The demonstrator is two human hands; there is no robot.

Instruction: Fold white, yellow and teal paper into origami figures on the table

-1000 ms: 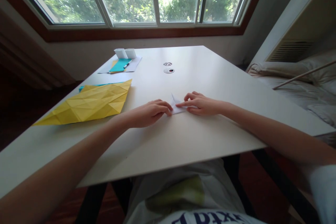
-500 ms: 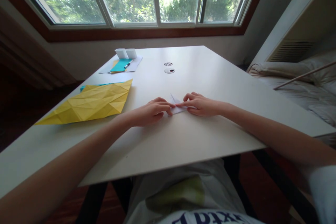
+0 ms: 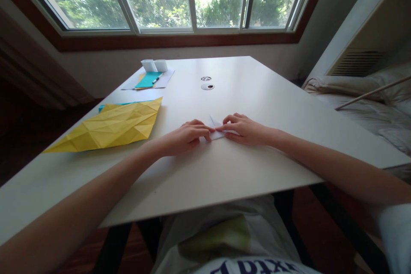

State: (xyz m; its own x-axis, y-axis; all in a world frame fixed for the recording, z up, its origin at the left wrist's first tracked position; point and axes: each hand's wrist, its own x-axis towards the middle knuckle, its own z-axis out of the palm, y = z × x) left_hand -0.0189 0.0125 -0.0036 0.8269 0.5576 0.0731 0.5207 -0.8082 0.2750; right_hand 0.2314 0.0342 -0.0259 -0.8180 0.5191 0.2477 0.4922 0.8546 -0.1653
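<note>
A small piece of folded white paper (image 3: 217, 135) lies on the table between my hands, with one thin pointed flap standing up at its back. My left hand (image 3: 192, 136) holds its left side, index finger stretched along the paper and thumb curled below. From the right, my right hand (image 3: 243, 129) grips the other side, its index fingertip nearly meeting the left one at the middle fold. My fingers cover much of the paper, so its full shape is hidden.
A large creased yellow paper (image 3: 112, 126) lies left of my left forearm, over a blue sheet (image 3: 102, 107). Farther back are a teal sheet (image 3: 147, 80), a pen (image 3: 157, 78) and two white paper boxes (image 3: 160, 65). Two round fittings (image 3: 207, 87) sit in the white table (image 3: 257, 94).
My right thumb and hand have shifted slightly left along the paper's near edge. My left hand stays almost where it was.
</note>
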